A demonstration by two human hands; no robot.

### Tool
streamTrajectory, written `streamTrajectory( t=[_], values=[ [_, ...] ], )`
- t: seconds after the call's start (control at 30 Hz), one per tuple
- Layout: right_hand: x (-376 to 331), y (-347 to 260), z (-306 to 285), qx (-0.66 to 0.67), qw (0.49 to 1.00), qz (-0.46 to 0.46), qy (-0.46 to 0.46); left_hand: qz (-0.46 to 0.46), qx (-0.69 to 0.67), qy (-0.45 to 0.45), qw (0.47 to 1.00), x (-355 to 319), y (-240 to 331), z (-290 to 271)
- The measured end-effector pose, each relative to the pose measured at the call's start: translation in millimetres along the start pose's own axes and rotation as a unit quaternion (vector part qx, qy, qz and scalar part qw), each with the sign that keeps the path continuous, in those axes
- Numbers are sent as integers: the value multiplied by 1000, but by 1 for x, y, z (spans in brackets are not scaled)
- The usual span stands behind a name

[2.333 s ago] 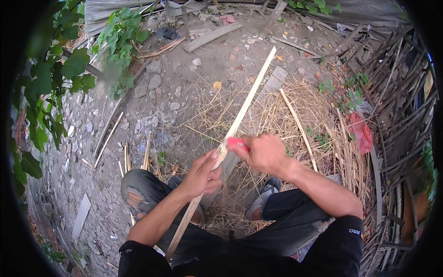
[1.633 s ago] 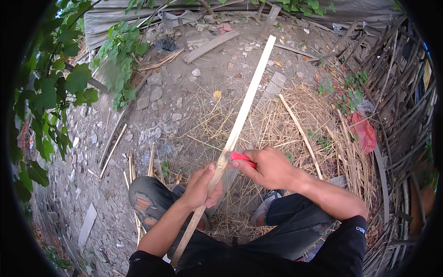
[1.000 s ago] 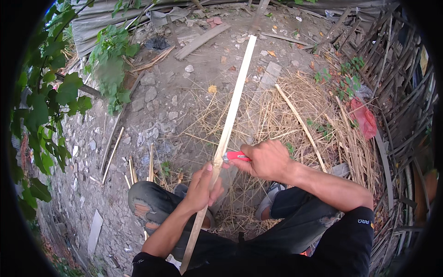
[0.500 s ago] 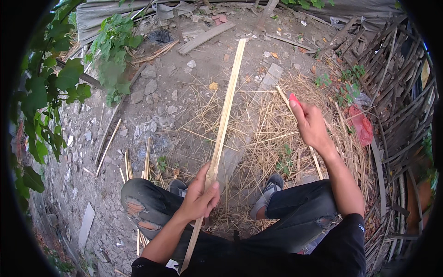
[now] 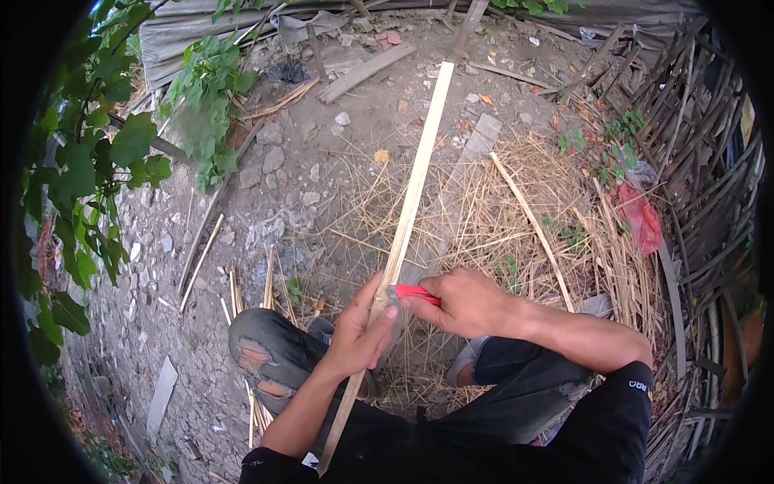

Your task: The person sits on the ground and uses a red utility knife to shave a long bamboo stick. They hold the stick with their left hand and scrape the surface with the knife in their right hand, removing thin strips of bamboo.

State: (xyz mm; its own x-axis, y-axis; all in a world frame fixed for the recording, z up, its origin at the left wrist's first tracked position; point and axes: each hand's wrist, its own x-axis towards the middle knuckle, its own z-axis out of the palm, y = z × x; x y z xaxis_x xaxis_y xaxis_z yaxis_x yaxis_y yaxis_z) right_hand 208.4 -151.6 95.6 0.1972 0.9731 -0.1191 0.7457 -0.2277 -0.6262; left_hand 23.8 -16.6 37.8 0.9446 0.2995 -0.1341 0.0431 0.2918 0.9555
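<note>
My left hand [image 5: 355, 329] is wrapped around a long, pale split bamboo strip [image 5: 418, 177] near a knotty node. The strip slants from my lap up and away to the right. In my right hand [image 5: 463, 302] is a knife [image 5: 414, 294] with a red handle, gripped in a closed fist. Its short grey blade lies against the strip at the node, right beside my left thumb. Part of the blade is hidden by the strip and the thumb.
Shavings [image 5: 492, 202] litter the ground ahead and to the right, with a thin strip [image 5: 532, 222] lying across them. A stick pile [image 5: 685, 177] and red plastic [image 5: 641, 218] are at the right. Leafy vines [image 5: 81, 185] hang at the left. My knees flank the work.
My right hand has come down and left with the knife, from over the shavings to the node on the bamboo strip. My left hand keeps its hold; the view has shifted slightly.
</note>
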Motion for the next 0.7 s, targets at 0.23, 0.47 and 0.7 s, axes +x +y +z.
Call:
streamTrajectory(
  t=[0.23,0.47,0.7],
  values=[
    [7,-2,1,-73,996,44,-19,-11,10,6,1000,-3,-3,0],
    [17,17,3,-134,989,43,40,-45,-18,1,999,-3,0,-2],
    [6,187,-123,-50,872,312,374,-119,-21,-129,984,-71,-23,-12]
  ],
)
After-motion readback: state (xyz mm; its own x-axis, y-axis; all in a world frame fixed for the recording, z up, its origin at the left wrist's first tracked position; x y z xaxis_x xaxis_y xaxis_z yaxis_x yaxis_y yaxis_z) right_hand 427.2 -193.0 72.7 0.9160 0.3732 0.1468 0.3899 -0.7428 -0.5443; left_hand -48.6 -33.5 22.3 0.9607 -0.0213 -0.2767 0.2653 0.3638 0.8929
